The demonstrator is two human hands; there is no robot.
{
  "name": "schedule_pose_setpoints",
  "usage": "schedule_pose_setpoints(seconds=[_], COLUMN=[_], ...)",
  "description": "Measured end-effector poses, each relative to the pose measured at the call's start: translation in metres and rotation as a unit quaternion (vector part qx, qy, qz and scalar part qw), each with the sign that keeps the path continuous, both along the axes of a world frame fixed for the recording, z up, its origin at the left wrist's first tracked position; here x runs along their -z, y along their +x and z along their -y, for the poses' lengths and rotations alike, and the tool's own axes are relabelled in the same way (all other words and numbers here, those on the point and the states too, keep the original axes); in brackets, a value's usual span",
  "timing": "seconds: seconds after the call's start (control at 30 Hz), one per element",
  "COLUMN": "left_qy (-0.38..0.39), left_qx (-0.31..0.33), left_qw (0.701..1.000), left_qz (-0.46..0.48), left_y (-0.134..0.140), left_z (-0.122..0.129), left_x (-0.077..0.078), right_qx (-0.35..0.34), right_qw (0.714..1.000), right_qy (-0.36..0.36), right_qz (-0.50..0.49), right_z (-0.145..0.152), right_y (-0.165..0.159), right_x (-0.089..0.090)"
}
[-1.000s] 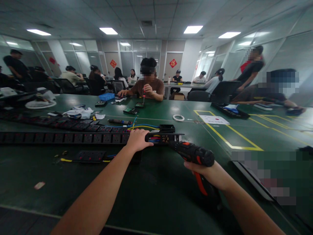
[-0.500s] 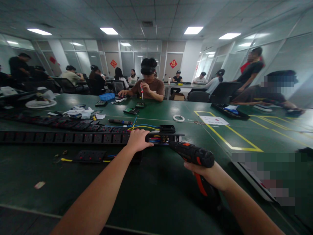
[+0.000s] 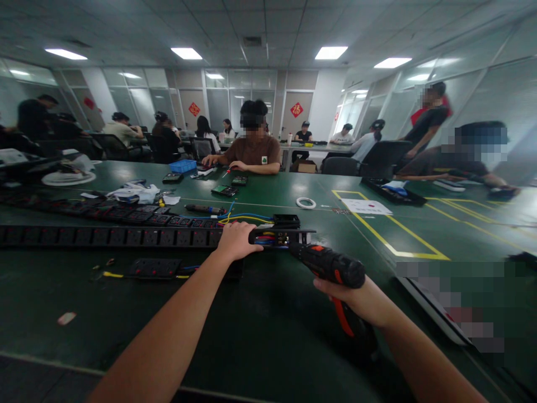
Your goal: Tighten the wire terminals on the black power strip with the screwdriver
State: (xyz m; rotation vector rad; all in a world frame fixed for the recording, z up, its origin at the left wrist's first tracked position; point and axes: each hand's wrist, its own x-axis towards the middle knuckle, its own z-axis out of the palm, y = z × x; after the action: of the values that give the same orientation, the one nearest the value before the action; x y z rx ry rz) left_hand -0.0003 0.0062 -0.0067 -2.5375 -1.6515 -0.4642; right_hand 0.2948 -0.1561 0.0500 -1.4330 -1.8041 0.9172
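Observation:
My left hand [image 3: 238,240] is wrapped over the right end of a long black power strip [image 3: 142,237] lying across the table. Beyond its fingers the strip's end is uncovered, and coloured wires [image 3: 265,239] and metal terminals show inside. My right hand [image 3: 350,296] grips a black and orange cordless drill [image 3: 329,263] by its handle. The drill's nose points left into the open end of the strip; its bit tip is too small to make out. Just behind lies a small black socket block [image 3: 286,220] with blue and yellow wires running to it.
More power strips [image 3: 126,212] lie behind on the green table [image 3: 293,336]. A short socket piece [image 3: 155,268] is in front. A white tape ring [image 3: 306,203], a pen-like tool [image 3: 205,209] and a paper sheet [image 3: 366,206] lie farther back. A co-worker [image 3: 254,145] sits opposite.
My hands, the strip and the drill stay almost in place. The co-worker opposite has lowered a red-handled screwdriver from upright near the chest down toward the table.

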Motion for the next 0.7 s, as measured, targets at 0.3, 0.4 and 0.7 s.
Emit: schedule_pose_setpoints(seconds=[0.3, 0.4, 0.7], left_qy=[-0.002, -0.001, -0.003], left_qx=[0.000, 0.000, -0.001], left_qw=[1.000, 1.000, 1.000], left_qz=[-0.005, -0.008, -0.014], left_y=[-0.0003, -0.0011, -0.0001], left_z=[0.0020, 0.0025, 0.0018], left_x=[-0.0027, -0.0034, -0.0033], right_qx=[0.019, 0.026, 0.019], right_qw=[0.999, 0.997, 0.995], right_qy=[-0.040, -0.057, -0.058], right_qz=[-0.029, -0.039, -0.074], right_z=[0.0009, 0.0019, 0.0022], right_y=[0.0001, -0.0007, -0.0024], right_x=[0.0030, 0.0027, 0.0047])
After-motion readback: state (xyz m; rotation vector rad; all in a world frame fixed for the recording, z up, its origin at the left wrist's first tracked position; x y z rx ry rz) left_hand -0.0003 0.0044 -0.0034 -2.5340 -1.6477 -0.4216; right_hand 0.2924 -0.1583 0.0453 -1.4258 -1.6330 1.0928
